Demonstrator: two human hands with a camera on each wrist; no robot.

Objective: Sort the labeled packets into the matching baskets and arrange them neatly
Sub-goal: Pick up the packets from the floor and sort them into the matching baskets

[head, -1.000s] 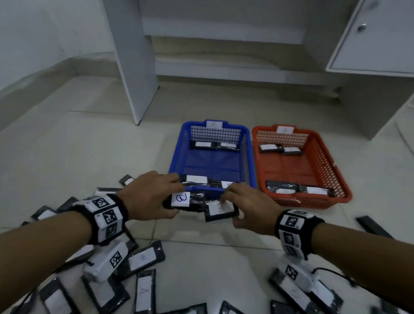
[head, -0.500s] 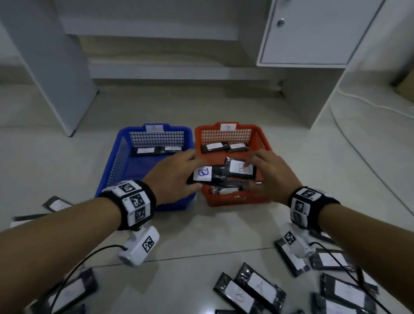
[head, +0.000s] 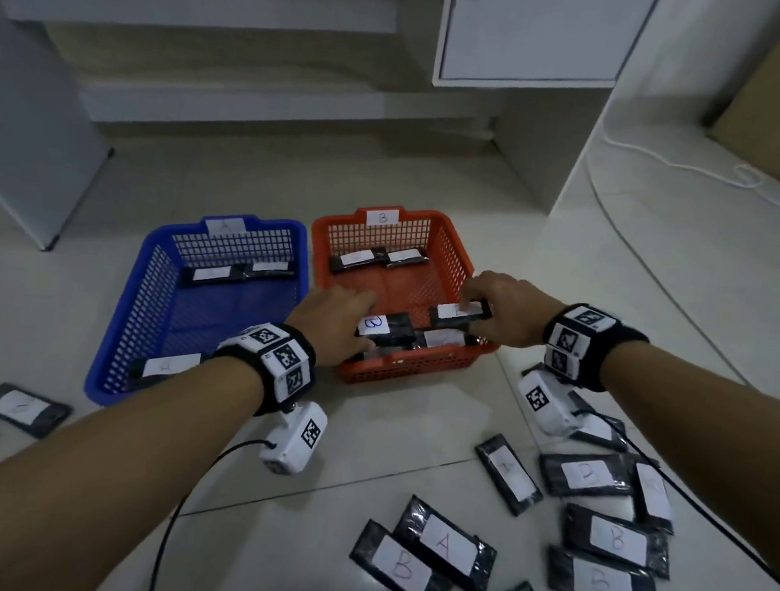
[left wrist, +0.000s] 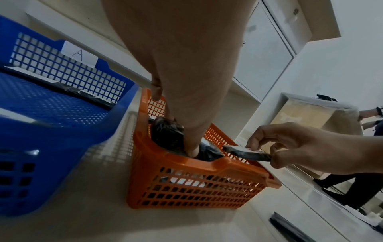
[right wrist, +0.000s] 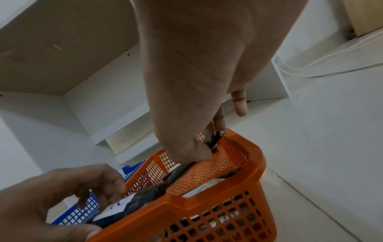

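Observation:
An orange basket (head: 401,374) labelled B stands right of a blue basket (head: 118,322) labelled A. My left hand (head: 354,320) grips a black packet (head: 388,329) with a white B label, low over the orange basket's front left. My right hand (head: 475,301) pinches a second labelled packet (head: 458,313) by its right end, just above the basket's front right. In the left wrist view, fingers and thumb clamp the first packet (left wrist: 167,134) inside the orange basket (left wrist: 186,188). More packets lie under both held ones and at the basket's far end.
Many loose A and B packets (head: 594,517) lie on the tiled floor at the front right, a few more (head: 25,408) at the left. The blue basket holds packets at its near and far ends. A white cabinet (head: 536,28) and a white cable (head: 665,162) are behind.
Both hands carried their packets rightward from in front of the blue basket to the orange one. They have since lowered them into its front end and drawn apart.

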